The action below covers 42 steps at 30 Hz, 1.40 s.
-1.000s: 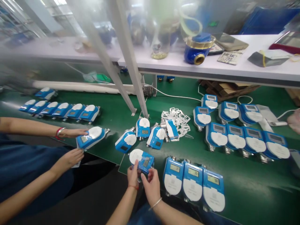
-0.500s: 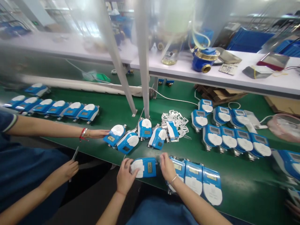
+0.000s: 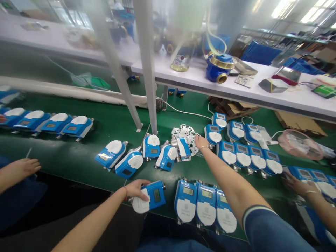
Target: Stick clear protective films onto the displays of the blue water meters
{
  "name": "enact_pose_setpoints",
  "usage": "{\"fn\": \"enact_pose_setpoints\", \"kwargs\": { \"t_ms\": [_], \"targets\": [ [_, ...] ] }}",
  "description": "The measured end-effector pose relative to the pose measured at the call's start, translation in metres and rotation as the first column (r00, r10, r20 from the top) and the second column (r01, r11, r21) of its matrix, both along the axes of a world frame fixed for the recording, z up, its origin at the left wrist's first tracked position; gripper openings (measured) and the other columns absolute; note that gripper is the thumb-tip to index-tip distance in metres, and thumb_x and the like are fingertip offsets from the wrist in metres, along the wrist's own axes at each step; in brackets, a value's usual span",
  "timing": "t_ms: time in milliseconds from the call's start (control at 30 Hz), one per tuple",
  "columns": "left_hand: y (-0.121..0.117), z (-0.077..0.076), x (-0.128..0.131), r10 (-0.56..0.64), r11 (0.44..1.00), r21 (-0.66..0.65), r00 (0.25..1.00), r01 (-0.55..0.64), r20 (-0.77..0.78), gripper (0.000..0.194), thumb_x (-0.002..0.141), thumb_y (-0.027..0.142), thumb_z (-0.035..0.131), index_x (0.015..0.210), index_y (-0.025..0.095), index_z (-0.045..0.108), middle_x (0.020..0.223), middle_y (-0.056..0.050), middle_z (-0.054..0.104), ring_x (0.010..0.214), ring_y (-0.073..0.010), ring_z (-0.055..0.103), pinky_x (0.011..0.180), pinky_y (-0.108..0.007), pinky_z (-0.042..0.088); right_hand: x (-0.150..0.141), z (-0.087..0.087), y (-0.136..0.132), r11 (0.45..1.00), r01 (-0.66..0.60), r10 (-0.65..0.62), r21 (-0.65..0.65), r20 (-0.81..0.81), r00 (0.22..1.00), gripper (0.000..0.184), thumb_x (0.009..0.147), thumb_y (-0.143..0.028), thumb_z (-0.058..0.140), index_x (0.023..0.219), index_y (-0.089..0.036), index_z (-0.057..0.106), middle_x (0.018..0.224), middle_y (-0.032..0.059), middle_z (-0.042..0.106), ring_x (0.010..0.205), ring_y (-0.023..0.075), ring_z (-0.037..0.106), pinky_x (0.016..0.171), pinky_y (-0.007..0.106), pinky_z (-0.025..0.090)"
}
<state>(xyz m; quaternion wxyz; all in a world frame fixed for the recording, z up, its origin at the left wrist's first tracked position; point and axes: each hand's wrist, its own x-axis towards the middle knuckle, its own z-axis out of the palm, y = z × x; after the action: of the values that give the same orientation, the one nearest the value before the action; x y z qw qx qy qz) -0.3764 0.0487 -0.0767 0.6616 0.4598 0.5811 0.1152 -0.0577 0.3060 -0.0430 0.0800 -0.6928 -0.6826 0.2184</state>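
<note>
My left hand (image 3: pixel 139 190) grips a blue and white water meter (image 3: pixel 156 196) by its white lid end, over the front edge of the green bench. A small display shows on the meter's blue part. My right hand (image 3: pixel 201 142) reaches forward to the right side of a heap of thin white plastic frames (image 3: pixel 185 131). Its fingers are drawn together at the heap, and what is between them cannot be made out. A row of three water meters (image 3: pixel 207 196) lies under my right forearm. Several more meters (image 3: pixel 165 157) lie loosely between my hands and the heap.
Rows of meters (image 3: pixel 249 154) stand at the right and far left (image 3: pixel 56 123). A co-worker's hand (image 3: pixel 19 170) is at the left edge; another person's hand (image 3: pixel 298 183) touches meters at the right. Metal posts (image 3: pixel 147 70) and a white shelf (image 3: pixel 252 92) rise behind.
My right hand has left the near meters and moved forward to the white frames. My left hand still holds the meter, now tilted. The co-worker's hand has withdrawn from the left loose meter.
</note>
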Motion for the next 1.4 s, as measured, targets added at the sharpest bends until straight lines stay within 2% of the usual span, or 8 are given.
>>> {"fn": "enact_pose_setpoints", "kwargs": {
  "t_ms": [233,467,600,733,900,1033,1200,1400],
  "targets": [
    [-0.057,-0.032,0.035,0.487,0.869,-0.141,0.87,-0.475,0.073,0.078,0.056,0.062,0.077,0.114,0.013,0.059,0.1,-0.016,0.074,0.088,-0.0289,0.072,0.076,-0.038,0.059,0.003,-0.002,0.014,0.998,-0.033,0.041,0.048,-0.169,0.985,0.033,0.092,-0.033,0.058,0.121,-0.018,0.056,0.125,0.0089,0.057,0.108,0.0239,0.059,0.09,0.047,0.05],
    [-0.053,-0.049,0.095,0.651,0.759,-0.095,0.752,-0.644,0.103,0.083,0.055,0.05,0.085,0.123,0.013,0.055,0.104,-0.015,0.073,0.094,-0.0283,0.071,0.079,-0.037,0.058,0.131,0.013,-0.153,0.906,0.394,-0.307,0.153,-0.402,0.863,0.059,0.081,-0.05,0.061,0.129,-0.018,0.053,0.143,0.0152,0.044,0.136,0.0324,0.035,0.114,0.052,0.024],
    [-0.043,-0.039,0.1,0.619,0.784,-0.074,0.771,-0.616,0.147,0.104,0.047,0.046,0.089,0.136,0.016,0.045,0.109,-0.012,0.072,0.1,-0.0296,0.069,0.086,-0.039,0.057,0.176,-0.025,-0.254,0.766,0.627,-0.608,-0.143,-0.475,0.635,0.05,0.081,-0.051,0.063,0.117,-0.017,0.059,0.115,0.0134,0.064,0.111,0.03,0.059,0.098,0.05,0.045],
    [-0.042,-0.029,0.1,0.585,0.811,-0.071,0.802,-0.581,0.122,0.098,0.048,0.045,0.088,0.134,0.018,0.05,0.114,-0.011,0.071,0.107,-0.0306,0.066,0.092,-0.04,0.054,0.172,-0.065,-0.289,0.68,0.597,-0.717,-0.425,-0.555,0.422,0.032,0.094,-0.041,0.054,0.11,-0.014,0.061,0.101,0.0059,0.068,0.085,0.0179,0.067,0.078,0.039,0.055],
    [-0.051,-0.027,0.115,0.557,0.831,-0.048,0.828,-0.555,0.065,0.1,0.051,0.05,0.085,0.137,0.017,0.046,0.121,-0.014,0.067,0.113,-0.0319,0.063,0.093,-0.041,0.053,0.179,-0.079,-0.291,0.646,0.545,-0.743,-0.534,-0.602,0.291,0.033,0.094,-0.04,0.054,0.114,-0.015,0.059,0.105,0.0062,0.067,0.086,0.018,0.067,0.077,0.038,0.056],
    [-0.06,-0.026,0.133,0.537,0.844,-0.011,0.843,-0.537,0.041,0.098,0.053,0.052,0.082,0.137,0.016,0.046,0.124,-0.014,0.065,0.115,-0.0315,0.061,0.096,-0.041,0.051,0.2,-0.077,-0.293,0.676,0.536,-0.726,-0.506,-0.585,0.362,0.033,0.094,-0.04,0.054,0.115,-0.015,0.059,0.106,0.0066,0.066,0.087,0.0183,0.067,0.077,0.038,0.056],
    [-0.058,-0.019,0.14,0.515,0.855,0.077,0.857,-0.513,-0.005,0.088,0.051,0.045,0.083,0.129,0.017,0.054,0.118,-0.011,0.069,0.114,-0.0312,0.062,0.101,-0.043,0.047,0.218,-0.067,-0.29,0.802,0.503,-0.594,-0.322,-0.506,0.625,0.038,0.093,-0.044,0.054,0.118,-0.016,0.059,0.116,0.0103,0.065,0.103,0.0241,0.064,0.091,0.047,0.051],
    [-0.054,-0.012,0.135,0.528,0.836,0.234,0.843,-0.496,-0.099,0.077,0.049,0.037,0.084,0.12,0.016,0.06,0.121,-0.013,0.065,0.119,-0.0325,0.056,0.105,-0.044,0.04,0.157,-0.031,-0.287,0.989,0.128,-0.095,0.069,-0.353,0.931,0.063,0.089,-0.044,0.046,0.144,-0.015,0.037,0.154,0.014,0.032,0.144,0.0331,0.021,0.117,0.055,0.013]
  ]
}}
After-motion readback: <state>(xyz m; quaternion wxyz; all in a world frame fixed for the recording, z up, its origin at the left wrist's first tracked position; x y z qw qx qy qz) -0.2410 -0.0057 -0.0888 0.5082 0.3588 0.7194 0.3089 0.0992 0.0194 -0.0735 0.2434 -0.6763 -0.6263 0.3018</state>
